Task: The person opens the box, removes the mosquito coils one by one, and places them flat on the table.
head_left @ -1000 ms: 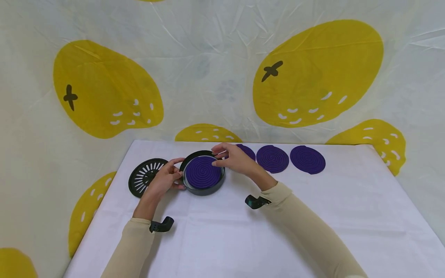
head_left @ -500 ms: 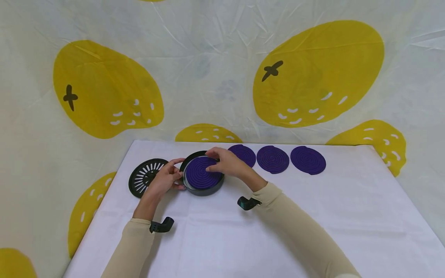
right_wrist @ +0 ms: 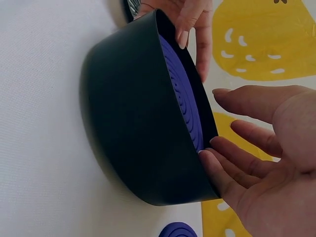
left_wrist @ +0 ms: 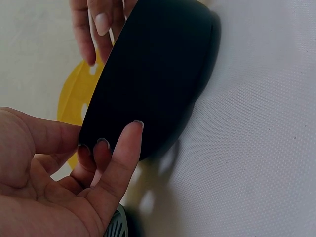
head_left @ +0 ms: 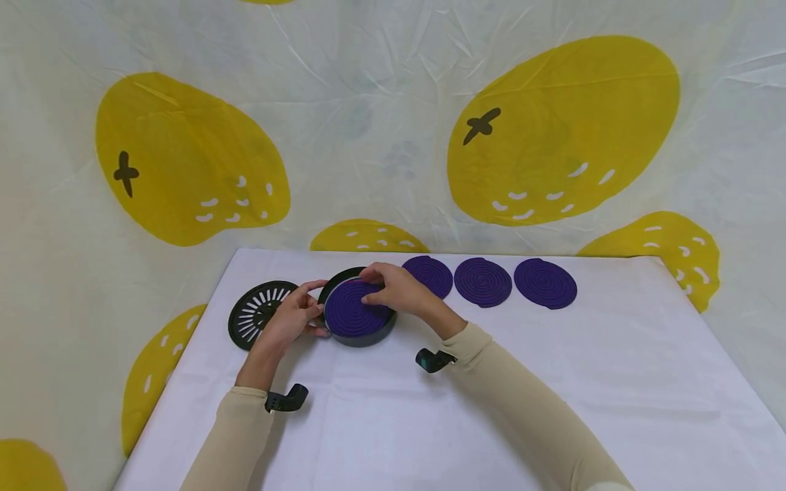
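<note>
A round black tin (head_left: 368, 339) sits near the back of the table, with a purple mosquito coil (head_left: 351, 310) inside near its rim. My left hand (head_left: 291, 317) grips the tin's left side. In the right wrist view its thumb reaches over the rim, and in the left wrist view its fingers rest on the tin wall (left_wrist: 143, 74). My right hand (head_left: 405, 290) hangs over the tin's right side, thumb and fingers spread apart. Its fingertips (right_wrist: 205, 154) touch the coil's edge (right_wrist: 181, 91) beside the rim.
A black slotted lid (head_left: 245, 317) lies on the table left of the tin, partly behind my left hand. Three more purple coils (head_left: 426, 274), (head_left: 483, 281), (head_left: 545, 283) lie in a row to the right. A fruit-patterned cloth (head_left: 362, 157) hangs behind the white tabletop (head_left: 430, 429).
My right hand has moved slightly left and down over the tin. The coil has shifted a little left and toward me inside it. My left hand has stayed in place.
</note>
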Demonstrator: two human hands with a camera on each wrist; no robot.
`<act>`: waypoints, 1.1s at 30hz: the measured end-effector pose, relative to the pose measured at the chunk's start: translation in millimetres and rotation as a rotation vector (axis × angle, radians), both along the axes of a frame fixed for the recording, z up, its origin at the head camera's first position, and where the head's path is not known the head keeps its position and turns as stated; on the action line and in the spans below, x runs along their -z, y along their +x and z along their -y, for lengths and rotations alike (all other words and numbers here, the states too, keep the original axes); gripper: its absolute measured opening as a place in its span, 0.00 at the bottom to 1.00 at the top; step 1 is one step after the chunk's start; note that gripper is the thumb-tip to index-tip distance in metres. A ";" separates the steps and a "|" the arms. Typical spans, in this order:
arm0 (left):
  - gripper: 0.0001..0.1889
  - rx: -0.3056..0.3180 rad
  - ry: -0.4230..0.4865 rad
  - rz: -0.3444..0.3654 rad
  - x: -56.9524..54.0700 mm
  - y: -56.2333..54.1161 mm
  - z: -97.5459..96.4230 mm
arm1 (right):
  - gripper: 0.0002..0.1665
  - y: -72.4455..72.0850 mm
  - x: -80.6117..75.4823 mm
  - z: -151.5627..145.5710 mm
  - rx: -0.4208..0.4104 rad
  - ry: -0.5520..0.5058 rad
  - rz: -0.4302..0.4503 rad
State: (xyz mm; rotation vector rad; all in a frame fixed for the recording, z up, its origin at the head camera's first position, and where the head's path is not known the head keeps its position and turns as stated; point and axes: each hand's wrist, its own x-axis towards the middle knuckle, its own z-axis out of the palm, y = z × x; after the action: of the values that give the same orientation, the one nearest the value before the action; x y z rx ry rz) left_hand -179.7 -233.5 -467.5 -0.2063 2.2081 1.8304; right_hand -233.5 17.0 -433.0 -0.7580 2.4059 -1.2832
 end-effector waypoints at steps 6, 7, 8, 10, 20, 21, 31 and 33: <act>0.30 0.002 -0.002 -0.005 -0.6 0.8 -0.6 | 0.29 -0.8 1.9 1.2 0.002 -0.027 0.006; 0.30 0.002 -0.001 -0.005 -0.6 0.9 -0.6 | 0.28 -0.7 1.6 1.3 0.005 -0.030 0.011; 0.30 0.001 -0.001 -0.005 -0.5 0.8 -0.6 | 0.28 -0.4 1.3 1.3 0.009 -0.030 0.015; 0.30 0.002 0.001 -0.003 -0.4 0.7 -0.7 | 0.27 -0.2 0.4 1.4 0.014 -0.026 0.022; 0.30 0.001 -0.004 0.001 -3.3 2.1 -1.4 | 0.27 -1.2 -0.4 1.0 0.033 -0.020 -0.005; 0.29 0.000 -0.008 0.002 -3.5 2.1 -1.4 | 0.26 -1.1 -0.2 0.8 0.035 -0.023 -0.014; 0.29 0.005 -0.011 0.005 -2.1 1.1 -1.3 | 0.21 0.0 0.5 -0.5 0.057 -0.032 0.007; 0.29 0.006 -0.012 0.004 -1.8 0.8 -1.1 | 0.21 -0.1 0.3 -0.9 0.035 -0.009 -0.002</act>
State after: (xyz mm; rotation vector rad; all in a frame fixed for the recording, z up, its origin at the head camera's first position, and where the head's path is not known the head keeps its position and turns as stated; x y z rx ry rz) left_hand -178.9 -232.4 -465.7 -0.2050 2.2155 1.8118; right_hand -233.5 17.9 -433.3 -0.7227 2.4273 -1.3081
